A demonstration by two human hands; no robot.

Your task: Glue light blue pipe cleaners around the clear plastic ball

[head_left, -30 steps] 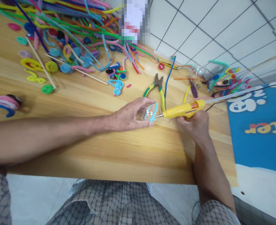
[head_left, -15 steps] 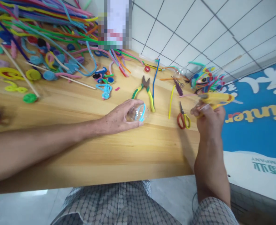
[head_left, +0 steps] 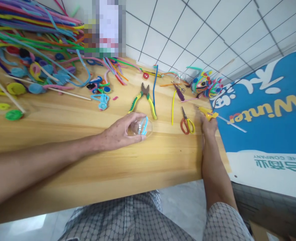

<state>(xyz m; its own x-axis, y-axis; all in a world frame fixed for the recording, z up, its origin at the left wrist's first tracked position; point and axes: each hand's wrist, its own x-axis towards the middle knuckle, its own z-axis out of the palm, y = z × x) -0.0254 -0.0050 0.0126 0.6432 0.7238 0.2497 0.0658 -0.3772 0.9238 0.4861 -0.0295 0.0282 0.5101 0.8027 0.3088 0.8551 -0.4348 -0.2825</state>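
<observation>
My left hand (head_left: 120, 132) is curled round a clear ball (head_left: 148, 129) on the table, with a light-blue strip (head_left: 145, 124) showing in it. Over at the table's right edge, my right hand (head_left: 208, 127) grips a yellow glue gun (head_left: 209, 113). A pale glue stick (head_left: 232, 124) sticks out of its back end, toward the blue banner. Just beyond the ball lie pliers (head_left: 145, 97) with green and yellow handles, jaws apart. Between the ball and my right hand are scissors (head_left: 187, 124) with one red and one yellow handle.
Bundled pipe cleaners (head_left: 34, 23) and coiled fuzzy shapes (head_left: 37, 72) cover the far left of the table. A yellow pipe cleaner (head_left: 173, 107) and a blue one (head_left: 155, 87) lie near the pliers. Colourful decorated pieces (head_left: 205, 83) stand at the back right, beside a blue banner (head_left: 268, 134).
My right hand has lowered the glue gun and brought it down to the table's right edge. My left hand still holds the clear ball. The whole view has shifted somewhat to the right.
</observation>
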